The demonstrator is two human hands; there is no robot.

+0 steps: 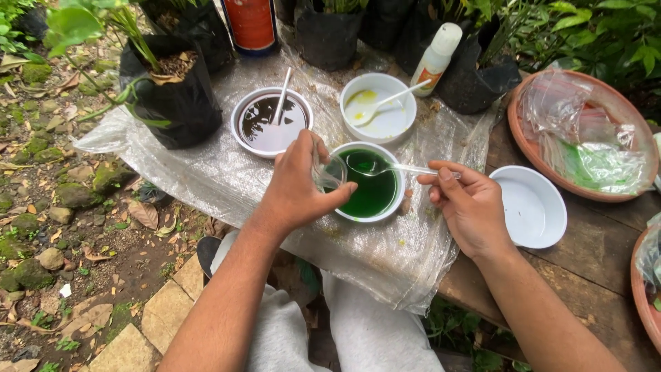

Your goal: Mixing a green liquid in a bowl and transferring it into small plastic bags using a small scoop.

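From above, the left hand (pixel 296 189) has its grip clamped on a small clear plastic cup (pixel 328 173), tilted at the near rim of the white bowl of green liquid (pixel 368 182). The right hand (pixel 470 207) pinches the handle of a clear plastic spoon (pixel 385 167) whose tip dips into the green.

The bowl sits near the table (pixel 592 255) front edge, on crinkled glossy plastic sheeting (pixel 227 172) that overhangs it. Room is tight behind: a bowl of dark liquid (pixel 270 122) and a bowl of yellowish liquid (pixel 378 107). An empty white bowl (pixel 529 207) lies just right of the right hand on rough dark wood.
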